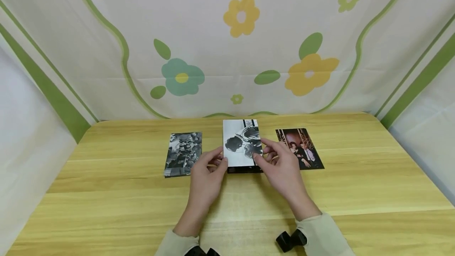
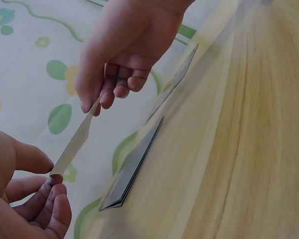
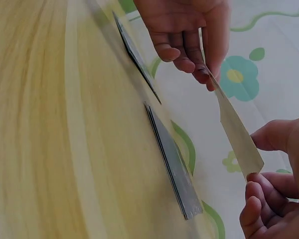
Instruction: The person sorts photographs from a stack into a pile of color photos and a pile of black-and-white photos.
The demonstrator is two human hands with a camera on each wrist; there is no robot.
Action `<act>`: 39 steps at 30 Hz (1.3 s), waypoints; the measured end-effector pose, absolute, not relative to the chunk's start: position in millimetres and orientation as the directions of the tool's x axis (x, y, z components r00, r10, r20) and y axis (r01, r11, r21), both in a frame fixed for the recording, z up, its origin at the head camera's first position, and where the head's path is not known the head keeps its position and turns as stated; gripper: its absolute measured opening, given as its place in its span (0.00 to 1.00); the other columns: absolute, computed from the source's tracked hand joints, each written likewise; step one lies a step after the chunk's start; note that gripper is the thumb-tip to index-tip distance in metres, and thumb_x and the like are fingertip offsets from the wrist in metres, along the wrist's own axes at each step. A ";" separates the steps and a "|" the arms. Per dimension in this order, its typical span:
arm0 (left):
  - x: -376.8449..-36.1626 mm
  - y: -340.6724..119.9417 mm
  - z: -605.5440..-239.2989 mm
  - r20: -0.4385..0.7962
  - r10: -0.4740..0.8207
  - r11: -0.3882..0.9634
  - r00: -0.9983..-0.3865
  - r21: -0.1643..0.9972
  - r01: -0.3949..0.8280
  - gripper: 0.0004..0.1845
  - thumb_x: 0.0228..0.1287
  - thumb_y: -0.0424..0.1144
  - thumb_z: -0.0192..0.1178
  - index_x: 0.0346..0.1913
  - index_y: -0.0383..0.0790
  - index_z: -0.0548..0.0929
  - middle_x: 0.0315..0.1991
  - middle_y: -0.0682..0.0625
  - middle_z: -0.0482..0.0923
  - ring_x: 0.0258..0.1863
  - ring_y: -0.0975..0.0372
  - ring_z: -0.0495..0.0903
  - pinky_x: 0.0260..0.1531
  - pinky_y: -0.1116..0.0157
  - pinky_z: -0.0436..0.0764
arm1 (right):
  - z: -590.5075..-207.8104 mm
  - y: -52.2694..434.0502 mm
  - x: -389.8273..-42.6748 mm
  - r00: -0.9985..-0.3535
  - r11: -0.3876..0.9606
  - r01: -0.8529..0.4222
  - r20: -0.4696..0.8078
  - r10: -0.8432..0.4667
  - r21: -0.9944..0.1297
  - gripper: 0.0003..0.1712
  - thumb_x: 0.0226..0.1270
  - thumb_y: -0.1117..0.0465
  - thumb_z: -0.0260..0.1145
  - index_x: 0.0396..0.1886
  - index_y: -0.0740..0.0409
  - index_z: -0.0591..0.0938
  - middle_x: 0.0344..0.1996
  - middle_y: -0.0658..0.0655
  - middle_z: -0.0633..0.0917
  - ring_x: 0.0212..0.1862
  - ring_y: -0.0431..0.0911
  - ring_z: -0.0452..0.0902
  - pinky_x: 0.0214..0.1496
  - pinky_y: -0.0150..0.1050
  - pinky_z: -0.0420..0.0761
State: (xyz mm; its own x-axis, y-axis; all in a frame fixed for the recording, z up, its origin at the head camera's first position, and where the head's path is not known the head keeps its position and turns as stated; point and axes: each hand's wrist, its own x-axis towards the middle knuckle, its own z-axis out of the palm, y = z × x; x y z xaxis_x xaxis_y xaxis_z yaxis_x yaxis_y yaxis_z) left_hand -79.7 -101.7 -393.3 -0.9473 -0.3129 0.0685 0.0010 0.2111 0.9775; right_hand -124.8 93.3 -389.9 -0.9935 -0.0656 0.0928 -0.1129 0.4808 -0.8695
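In the head view, both hands meet at the centre of the frame on a black-and-white photo (image 1: 242, 143), which is held lifted above the wooden table (image 1: 106, 200). The left hand (image 1: 207, 180) pinches the photo's lower left edge between thumb and fingertips; its fingers (image 2: 52, 199) are curled close together, with only a narrow gap that the paper fills. The right hand (image 1: 282, 169) grips the photo's right edge in the same way, thumb on the front and the other fingers (image 3: 256, 209) bent behind it.

The left wrist view shows the photo (image 2: 74, 142) edge-on as a thin pale strip running from the left hand at the lower left of the frame up to the right hand (image 2: 127, 47) near the top centre, clear of the tabletop. The right wrist view shows the same strip (image 3: 236, 132) spanning between the left hand (image 3: 189, 35) at the top and the right hand at the lower right.

Directly beneath the held photo lies a small stack of dark prints (image 1: 245, 169), its edge showing just below the photo's bottom margin. To the left of centre lies a second black-and-white group photo (image 1: 183, 153), flat on the table. To the right of centre lies a colour photo of people (image 1: 300, 148), partly touched by the right hand's outline. A flowered cloth backdrop (image 1: 227, 42) fills the upper half of the frame.
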 end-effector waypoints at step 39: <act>-61.4 -211.9 -377.5 0.011 -0.690 0.282 -0.723 0.925 -0.255 0.13 0.69 0.34 0.66 0.53 0.36 0.91 0.39 0.52 0.82 0.37 0.65 0.75 0.34 0.75 0.74 | -386.4 -48.6 -115.1 -0.950 0.359 -0.181 0.069 -0.304 -0.916 0.32 0.70 0.63 0.72 0.73 0.62 0.79 0.47 0.54 0.82 0.44 0.43 0.78 0.49 0.31 0.80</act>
State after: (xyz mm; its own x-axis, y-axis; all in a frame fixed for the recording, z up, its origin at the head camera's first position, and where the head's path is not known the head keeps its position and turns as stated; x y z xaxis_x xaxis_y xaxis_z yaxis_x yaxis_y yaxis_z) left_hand -61.4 -211.9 -377.5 -0.7233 -0.6905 0.0113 -0.2550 0.2823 0.9248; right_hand -115.1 -48.6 -386.4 -0.9501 -0.3042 0.0688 -0.1812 0.3588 -0.9156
